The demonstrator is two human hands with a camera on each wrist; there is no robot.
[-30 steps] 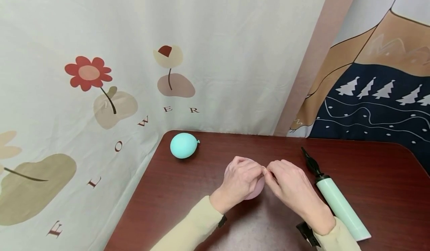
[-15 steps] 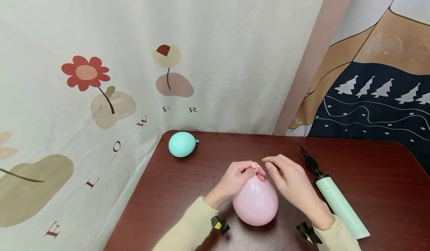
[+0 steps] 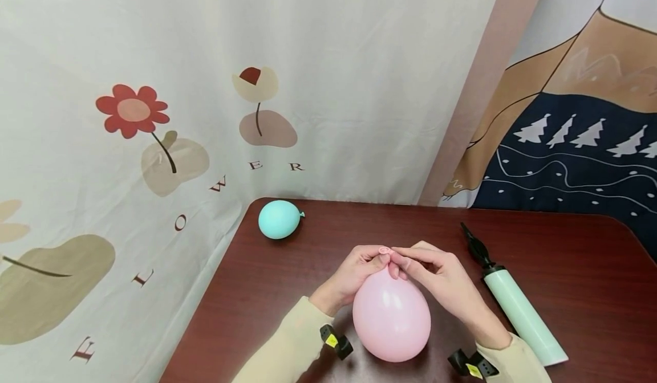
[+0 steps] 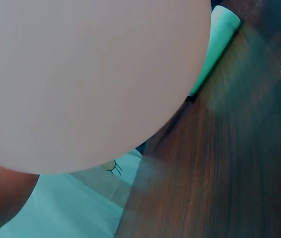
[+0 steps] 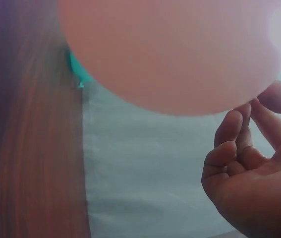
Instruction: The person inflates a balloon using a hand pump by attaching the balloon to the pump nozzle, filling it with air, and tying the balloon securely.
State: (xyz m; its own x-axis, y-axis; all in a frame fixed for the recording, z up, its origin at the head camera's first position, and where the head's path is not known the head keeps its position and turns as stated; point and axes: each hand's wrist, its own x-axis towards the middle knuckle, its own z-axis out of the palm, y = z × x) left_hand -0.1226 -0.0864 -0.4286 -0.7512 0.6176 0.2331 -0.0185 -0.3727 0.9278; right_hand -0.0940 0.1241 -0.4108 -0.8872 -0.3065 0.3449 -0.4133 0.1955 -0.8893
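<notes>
A blown-up pink balloon (image 3: 392, 317) hangs mouth-up over the table, its rolled lip showing between the fingertips. My left hand (image 3: 349, 274) pinches its neck between thumb and fingers from the left. From the other side, my right hand (image 3: 443, 277) brings thumb and index finger together at the neck, just beside the lip. The balloon's body fills most of the left wrist view and hides nearly all of that hand. In the right wrist view the curled fingers (image 5: 228, 126) of my right hand lie right under the balloon's edge.
A tied turquoise balloon (image 3: 279, 220) lies at the table's back left corner. To the right of my hands lies a mint-green hand pump (image 3: 523, 314) with a black nozzle (image 3: 477, 248). A printed curtain (image 3: 333, 86) hangs behind the dark red-brown table (image 3: 241, 292).
The pink balloon, earlier mostly covered by my hands, has swung down toward me with its neck up. My right hand came off the neck, then returned to it. Turquoise balloon and pump stayed put.
</notes>
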